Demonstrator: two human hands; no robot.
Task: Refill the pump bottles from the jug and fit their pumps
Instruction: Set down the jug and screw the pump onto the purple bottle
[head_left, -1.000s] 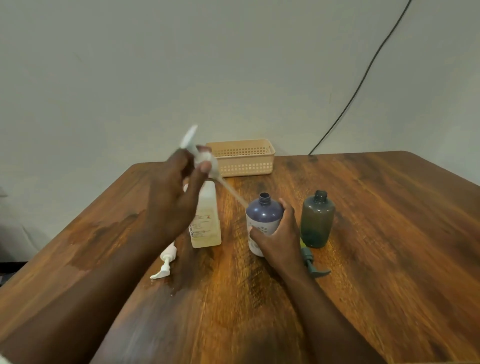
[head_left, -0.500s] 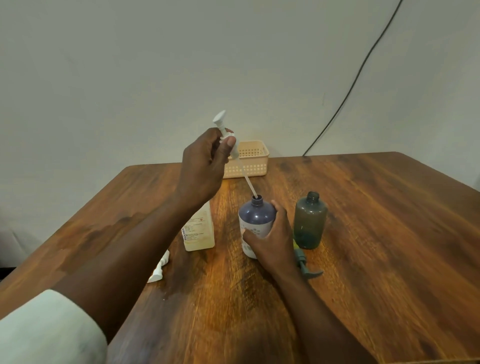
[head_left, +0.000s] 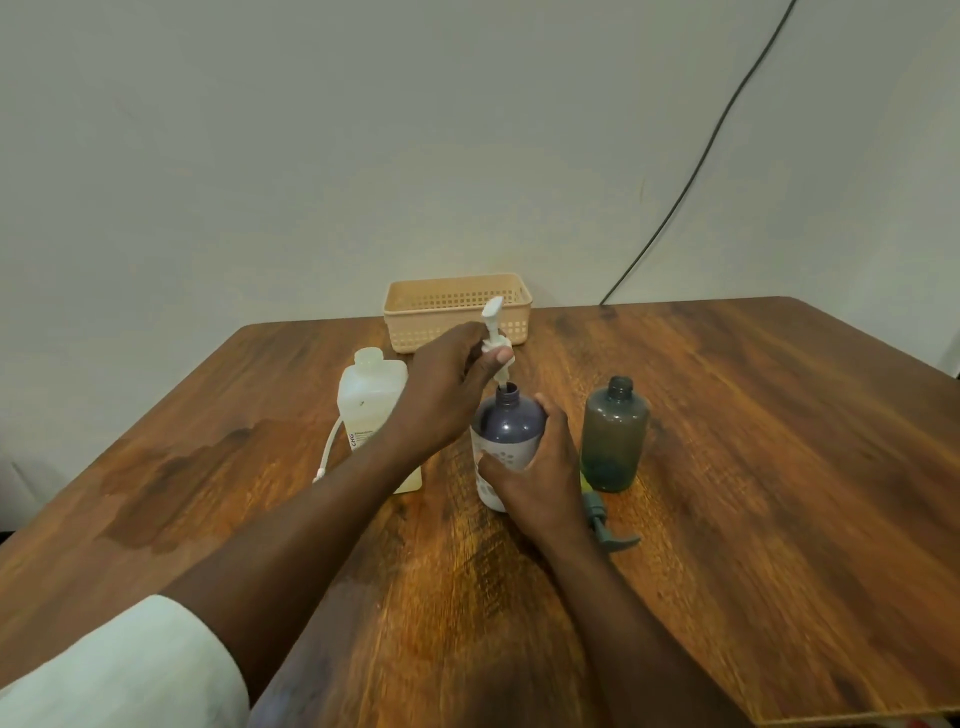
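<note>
Wood, dark and streaked, makes up the table (head_left: 727, 467) beneath both hands. Beyond the left hand, against the wall, sits a peach plastic basket (head_left: 457, 312), and a black cable (head_left: 696, 171) runs up the wall far to the right of the right hand. Just left of the left forearm stands the pale translucent jug (head_left: 366, 405), uncapped, partly hidden by that arm; a thin white pump (head_left: 326, 457) lies on the table to the jug's left, only partly visible. The right hand (head_left: 540, 478) wraps its fingers and thumb round the purple bottle (head_left: 506, 426), gripping it upright on the table. Just right of that hand stands the grey-green bottle (head_left: 614, 436), open at the neck, with a little liquid at the bottom. A grey-green pump (head_left: 605, 527) lies flat on the table beside the right wrist, in front of that bottle. The left hand (head_left: 447, 389) pinches the collar of the white pump head (head_left: 493, 338) above the purple bottle, its tube reaching down into the bottle's open neck; the collar is not yet seated on the neck.
</note>
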